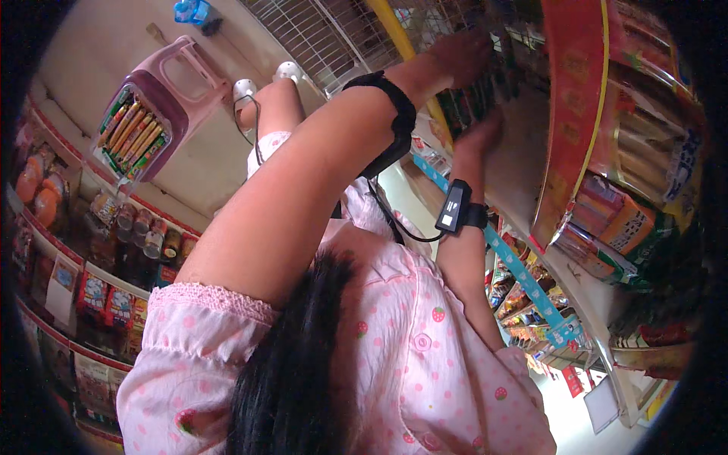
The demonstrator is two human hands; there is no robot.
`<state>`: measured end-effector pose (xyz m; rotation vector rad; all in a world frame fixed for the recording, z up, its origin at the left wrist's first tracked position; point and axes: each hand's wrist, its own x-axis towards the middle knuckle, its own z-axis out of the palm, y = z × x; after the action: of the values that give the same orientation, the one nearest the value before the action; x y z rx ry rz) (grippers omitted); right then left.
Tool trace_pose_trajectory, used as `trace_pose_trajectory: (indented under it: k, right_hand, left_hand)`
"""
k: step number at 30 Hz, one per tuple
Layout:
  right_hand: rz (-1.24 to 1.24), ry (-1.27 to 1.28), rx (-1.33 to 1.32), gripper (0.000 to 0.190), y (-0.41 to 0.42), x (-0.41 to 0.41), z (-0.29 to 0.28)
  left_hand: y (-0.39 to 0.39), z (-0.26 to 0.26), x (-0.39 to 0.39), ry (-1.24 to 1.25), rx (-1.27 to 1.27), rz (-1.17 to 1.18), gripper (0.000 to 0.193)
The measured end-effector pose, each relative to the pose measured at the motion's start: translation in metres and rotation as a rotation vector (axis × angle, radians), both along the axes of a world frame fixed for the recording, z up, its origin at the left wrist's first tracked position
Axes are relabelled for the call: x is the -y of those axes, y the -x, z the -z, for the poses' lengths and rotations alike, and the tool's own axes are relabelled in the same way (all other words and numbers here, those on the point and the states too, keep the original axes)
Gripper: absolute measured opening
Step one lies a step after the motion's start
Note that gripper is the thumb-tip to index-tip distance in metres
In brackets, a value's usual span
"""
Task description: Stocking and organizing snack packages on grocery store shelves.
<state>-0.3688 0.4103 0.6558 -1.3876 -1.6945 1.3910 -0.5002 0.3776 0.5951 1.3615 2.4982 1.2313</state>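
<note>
My left hand (463, 60) reaches across to a shaded shelf beside a wire rack, at the top right. It touches or lies right beside a row of dark green packets (475, 102); shadow hides its fingertips. Below it, my right hand (483, 132) is raised at the near end of the same packets, its fingers dim and blurred. Whether either hand grips a packet cannot be told. Both forearms wear black straps, and a black device (454, 206) with a cable sits on the right wrist.
A pink plastic stool (199, 74) with a tub of wrapped snack sticks (133, 133) stands at the upper left. Stocked shelves (114, 284) curve along the left. A red shelf edge (574, 114) and packaged goods (614, 216) are at the right; a white wire rack (318, 34) is at the top.
</note>
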Motion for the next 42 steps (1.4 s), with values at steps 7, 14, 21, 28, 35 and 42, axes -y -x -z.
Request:
trace_pose_trajectory:
  k: [7,14,21,28,35,42]
  right_hand:
    - [0.027,0.232,-0.12,0.039,0.007,-0.005,-0.009]
    - [0.082,0.136,-0.026,0.04,-0.006,-0.014,0.01]
    - [-0.012,-0.028,0.381,0.042,-0.024,-0.031,0.012]
    - [-0.538,-0.055,1.194,0.045,-0.031,-0.057,0.01]
    - [-0.701,-0.049,1.32,0.047,-0.041,-0.066,0.021]
    - [-0.576,-0.422,0.978,0.031,-0.047,-0.044,0.034]
  left_hand:
    - [0.018,-0.026,0.008,0.028,0.395,0.152,0.035]
    - [0.019,-0.015,0.008,-0.235,0.268,0.097,0.028]
    - [0.056,-0.017,0.056,-0.05,0.355,0.114,0.035]
    - [0.058,-0.066,0.069,0.513,0.484,0.074,0.034]
    - [0.046,-0.045,0.064,0.402,0.151,0.15,0.042]
    - [0.047,-0.049,0.077,0.533,0.236,0.182,0.05]
